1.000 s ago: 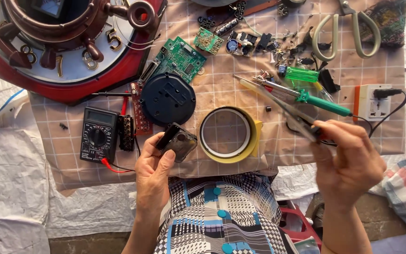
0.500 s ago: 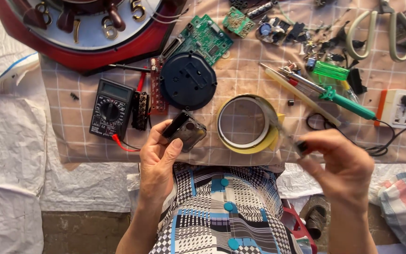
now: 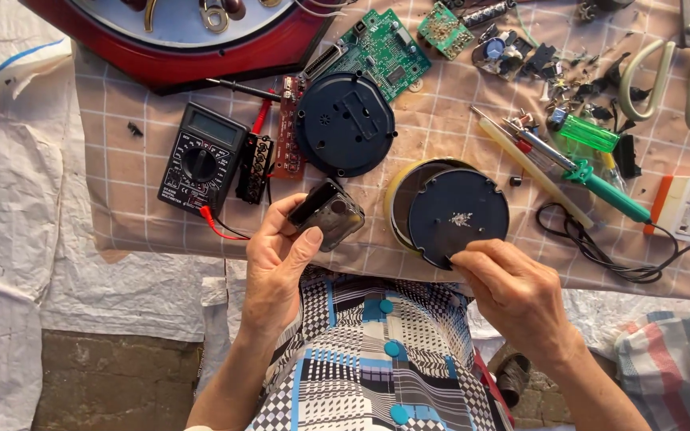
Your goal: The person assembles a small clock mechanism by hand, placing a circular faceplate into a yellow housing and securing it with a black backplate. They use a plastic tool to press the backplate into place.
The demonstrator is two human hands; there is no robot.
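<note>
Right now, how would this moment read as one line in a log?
left hand: holds small clear-cased module | right hand: fingers on dark round disc over tape roll | multimeter at left

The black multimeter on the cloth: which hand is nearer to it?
Left. The left hand holds a small clear-cased part just right of and below the black multimeter. The right hand is much farther right, at the dark round disc.
</note>
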